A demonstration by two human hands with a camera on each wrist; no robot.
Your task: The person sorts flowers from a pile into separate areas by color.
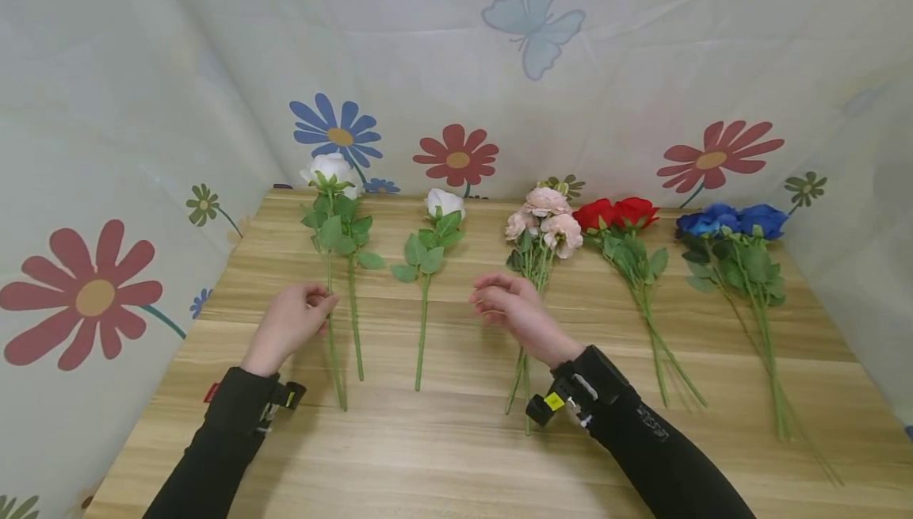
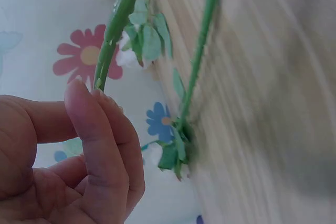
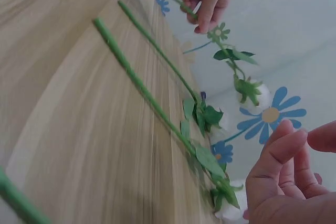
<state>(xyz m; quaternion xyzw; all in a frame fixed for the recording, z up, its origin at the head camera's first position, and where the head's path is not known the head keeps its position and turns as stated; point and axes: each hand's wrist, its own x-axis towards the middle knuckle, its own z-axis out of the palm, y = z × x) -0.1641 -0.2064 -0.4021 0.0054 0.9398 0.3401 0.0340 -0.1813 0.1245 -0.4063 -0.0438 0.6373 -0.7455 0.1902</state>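
Observation:
My left hand (image 1: pixel 287 325) pinches the green stem (image 2: pixel 118 27) of a white rose between thumb and fingertips. That rose's white bloom (image 3: pixel 254 98) is raised off the wooden table in the right wrist view. A second white rose, with its stem (image 1: pixel 356 337) on the table, lies just right of it, its bloom partly hidden behind the held one. Farther right lies a third white rose (image 1: pixel 445 204) with green leaves. My right hand (image 1: pixel 519 314) hovers over the stems of the pink flowers (image 1: pixel 548 222), its fingers loosely bent and holding nothing.
Red roses (image 1: pixel 616 214) and blue roses (image 1: pixel 738 220) lie at the right with crossed stems. The wooden table (image 1: pixel 442 456) meets a white curtain (image 1: pixel 399 43) printed with flowers and a butterfly at the back and sides.

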